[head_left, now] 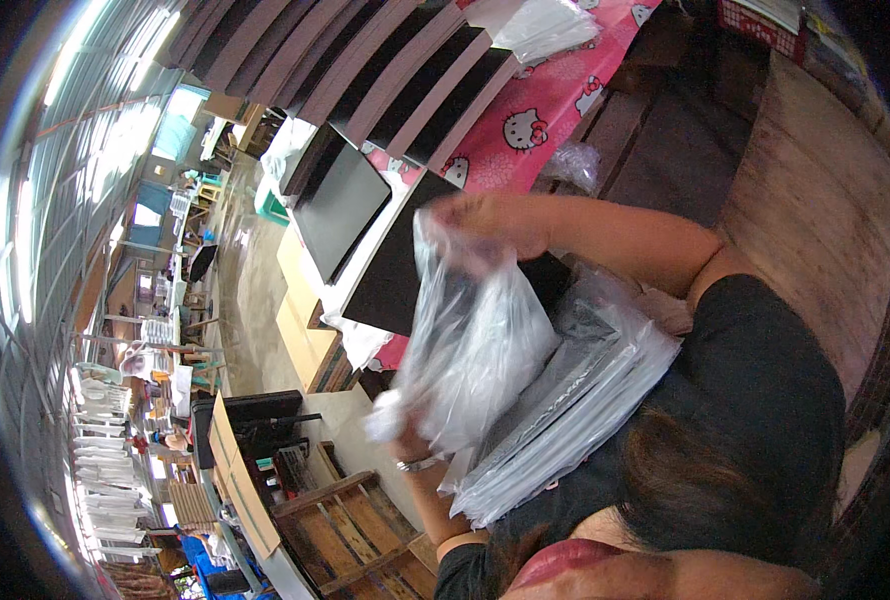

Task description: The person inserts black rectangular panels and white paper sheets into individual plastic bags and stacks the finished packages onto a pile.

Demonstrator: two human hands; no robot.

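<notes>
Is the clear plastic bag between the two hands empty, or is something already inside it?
Apparently empty: the clear plastic bag hangs limp and crumpled between the right hand above and the left hand below, with nothing solid showing through.

we see a daylit scene, brightest at the far left where white light floods through the open side of the shed. the clear plastic bag [475, 340] catches soft glare. straight lines bend strongly toward the dark, round fisheye rim, and the moving hand [485, 225] blurs.

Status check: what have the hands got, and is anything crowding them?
Left hand and right hand both grip a clear plastic bag, stretched between them. Stack of bagged flat panels lies right beneath it.
</notes>
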